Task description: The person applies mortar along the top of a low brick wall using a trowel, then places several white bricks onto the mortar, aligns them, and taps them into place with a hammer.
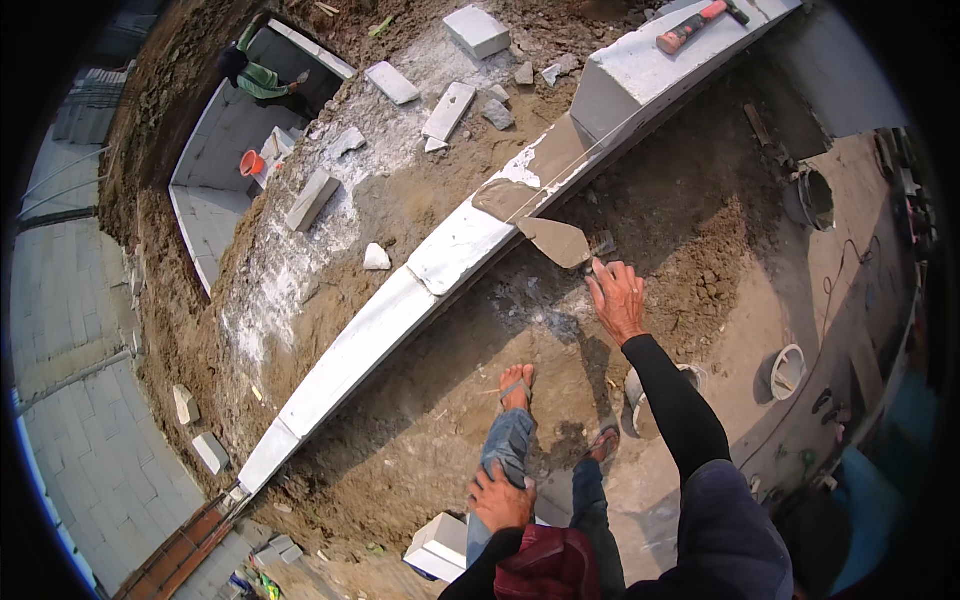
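My right hand (618, 300) is closed around the handle of a trowel (557, 243). The trowel's broad blade is coated in grey-brown mortar, and its tip reaches the edge of a low wall of white blocks (350, 355). A patch of wet mortar (505, 198) lies on the wall top beside the blade. A string runs along the wall just above it. My left hand (502, 498) rests on my bent knee with its fingers apart, holding nothing. Farther along, a taller white block (625, 85) stands on the wall, past a mortar-smeared gap.
A hammer with a red handle (692, 28) lies on the far blocks. Loose blocks (448, 110) and rubble sit on the dirt beyond the wall. Buckets (787, 372) stand to the right, near a cable. Another person (262, 80) works in a block-lined pit with an orange bucket (252, 163).
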A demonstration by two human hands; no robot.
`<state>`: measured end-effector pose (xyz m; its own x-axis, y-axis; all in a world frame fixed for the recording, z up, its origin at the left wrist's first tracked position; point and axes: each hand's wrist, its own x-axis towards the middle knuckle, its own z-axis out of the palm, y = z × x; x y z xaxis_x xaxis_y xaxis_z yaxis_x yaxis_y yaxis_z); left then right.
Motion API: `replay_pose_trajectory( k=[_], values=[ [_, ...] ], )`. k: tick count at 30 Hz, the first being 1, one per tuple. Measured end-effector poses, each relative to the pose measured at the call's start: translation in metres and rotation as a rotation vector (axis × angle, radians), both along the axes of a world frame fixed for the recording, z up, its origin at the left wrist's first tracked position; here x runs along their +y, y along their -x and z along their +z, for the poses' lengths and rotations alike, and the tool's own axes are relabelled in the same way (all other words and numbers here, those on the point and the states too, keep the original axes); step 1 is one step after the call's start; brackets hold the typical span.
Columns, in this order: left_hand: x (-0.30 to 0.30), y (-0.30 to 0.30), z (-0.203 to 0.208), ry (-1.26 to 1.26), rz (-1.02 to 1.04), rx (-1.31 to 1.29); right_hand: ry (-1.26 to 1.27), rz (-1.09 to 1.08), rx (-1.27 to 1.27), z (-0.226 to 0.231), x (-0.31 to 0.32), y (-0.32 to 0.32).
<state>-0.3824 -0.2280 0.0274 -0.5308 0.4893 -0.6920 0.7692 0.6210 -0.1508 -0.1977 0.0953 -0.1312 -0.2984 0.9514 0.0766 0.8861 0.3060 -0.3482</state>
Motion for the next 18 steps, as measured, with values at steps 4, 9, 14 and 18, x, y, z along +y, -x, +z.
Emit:
replay_pose_trajectory(
  k=[4,9,14,18],
  values=[
    [-0.002,-0.001,-0.002,0.001,0.009,0.018,0.337,-0.079,0.358,0.088,-0.012,0.053],
    [-0.006,-0.012,0.0,-0.003,-0.04,0.04,0.307,0.186,0.063,0.104,0.072,0.038],
    [-0.026,-0.011,-0.001,-0.055,-0.025,0.049,0.306,0.059,-0.099,0.118,0.159,0.003],
    [-0.026,-0.006,0.006,-0.013,0.012,0.037,0.572,-0.086,0.249,0.097,0.152,0.012]
  ],
)
